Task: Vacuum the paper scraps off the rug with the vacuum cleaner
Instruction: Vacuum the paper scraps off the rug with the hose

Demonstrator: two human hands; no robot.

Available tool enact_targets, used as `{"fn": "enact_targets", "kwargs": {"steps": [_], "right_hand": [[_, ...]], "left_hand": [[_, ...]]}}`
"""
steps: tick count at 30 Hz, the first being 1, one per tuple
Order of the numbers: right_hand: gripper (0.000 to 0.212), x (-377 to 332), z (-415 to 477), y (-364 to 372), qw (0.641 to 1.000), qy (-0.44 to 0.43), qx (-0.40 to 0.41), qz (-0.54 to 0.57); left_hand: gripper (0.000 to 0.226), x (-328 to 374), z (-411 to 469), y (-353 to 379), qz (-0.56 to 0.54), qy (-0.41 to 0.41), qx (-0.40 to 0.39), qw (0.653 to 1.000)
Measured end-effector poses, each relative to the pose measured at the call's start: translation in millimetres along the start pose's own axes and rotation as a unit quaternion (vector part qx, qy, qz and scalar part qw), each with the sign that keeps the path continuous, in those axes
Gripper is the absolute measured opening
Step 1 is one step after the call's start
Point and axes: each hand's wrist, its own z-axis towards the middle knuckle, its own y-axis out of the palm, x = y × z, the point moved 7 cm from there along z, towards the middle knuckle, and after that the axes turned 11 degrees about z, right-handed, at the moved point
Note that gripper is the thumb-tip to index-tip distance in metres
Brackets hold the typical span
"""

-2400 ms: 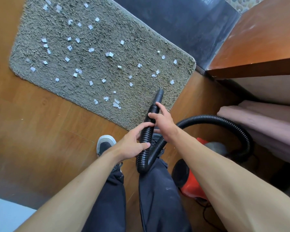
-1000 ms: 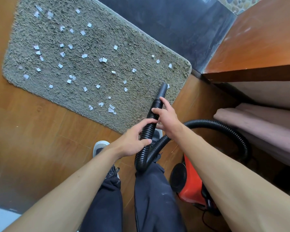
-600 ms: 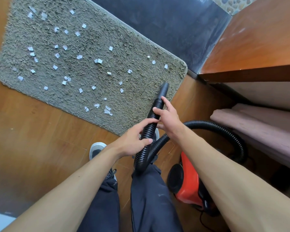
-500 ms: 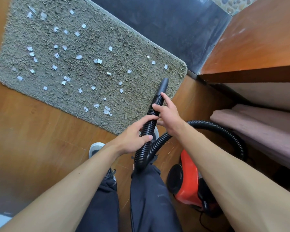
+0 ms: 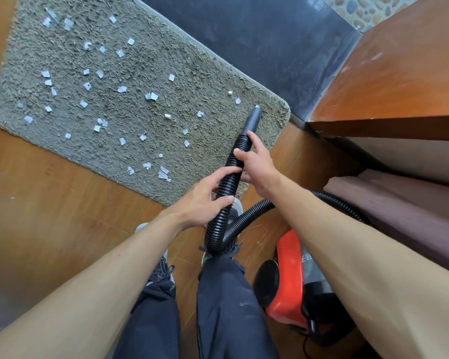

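Note:
A grey shaggy rug (image 5: 145,63) lies on the wooden floor, strewn with several white paper scraps (image 5: 151,95). Both hands hold the black ribbed vacuum hose (image 5: 224,185): my left hand (image 5: 205,200) grips it lower down, my right hand (image 5: 254,164) higher up. The smooth black nozzle (image 5: 253,120) points at the rug's near right corner, its tip touching a scrap (image 5: 257,107). The hose loops back to the red vacuum cleaner (image 5: 288,278) on the floor by my right leg.
A wooden table top (image 5: 399,73) juts in at right, with a pinkish cushioned seat (image 5: 399,213) under it. A dark tiled floor strip (image 5: 257,35) borders the rug's far side. My legs and shoes (image 5: 161,270) stand on the wooden floor (image 5: 49,216) just before the rug.
The nozzle has pushed forward over the rug to its right corner, reaching a scrap there. Both hands have kept their grip and moved forward with the hose.

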Motion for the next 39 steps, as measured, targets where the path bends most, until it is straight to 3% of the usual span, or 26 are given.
{"fn": "enact_targets", "kwargs": {"steps": [24,39], "right_hand": [[0.064,-19.8,9.3,50.3,0.994,-0.030,-0.071,-0.079],[0.059,-1.3,3.3,-5.0,1.000,-0.009,-0.003,-0.010]], "left_hand": [[0.056,-2.2,-11.7,-26.1,-0.108,0.004,0.060,0.992],[0.052,21.6,-7.3,2.1,-0.096,-0.040,-0.038,0.994]]}}
